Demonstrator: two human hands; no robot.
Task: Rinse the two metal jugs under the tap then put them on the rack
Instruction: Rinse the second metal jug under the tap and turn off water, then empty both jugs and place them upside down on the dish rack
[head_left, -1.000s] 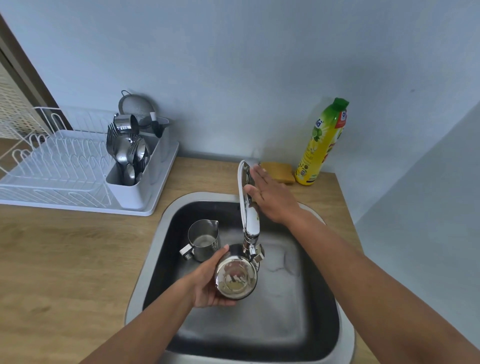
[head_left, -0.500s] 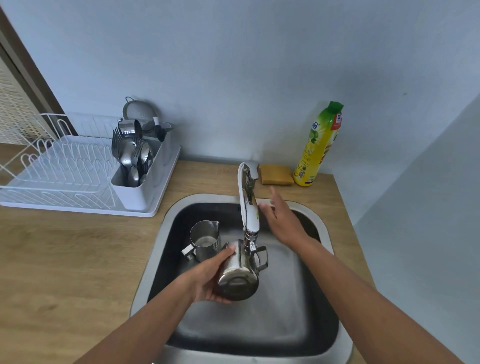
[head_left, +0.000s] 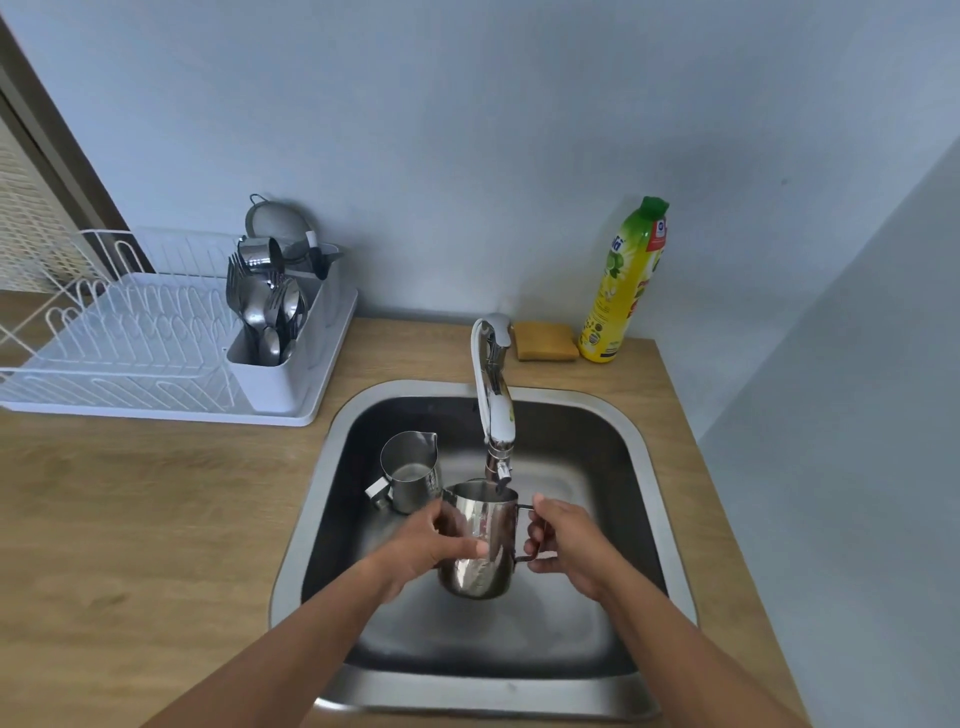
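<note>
**Steel jug (head_left: 483, 566) under the spout**

It hangs upright over the sink (head_left: 306, 519), mouth just below the tap (head_left: 496, 405). The left grip (head_left: 421, 545) is wrapped round its body; the right grip (head_left: 566, 545) pinches the handle. Whether water runs I cannot tell. Better to keep the mouth centred, swirl, then tip out. The second jug (head_left: 410, 478) stands in the sink behind; the rack (head_left: 119, 332) is well apart on the bench (head_left: 156, 519).

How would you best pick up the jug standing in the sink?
Probably by its handle, reaching in from the left. The jug stands upright, and the handle sticks out left and toward the person, clear of the tap and the held jug.
</note>
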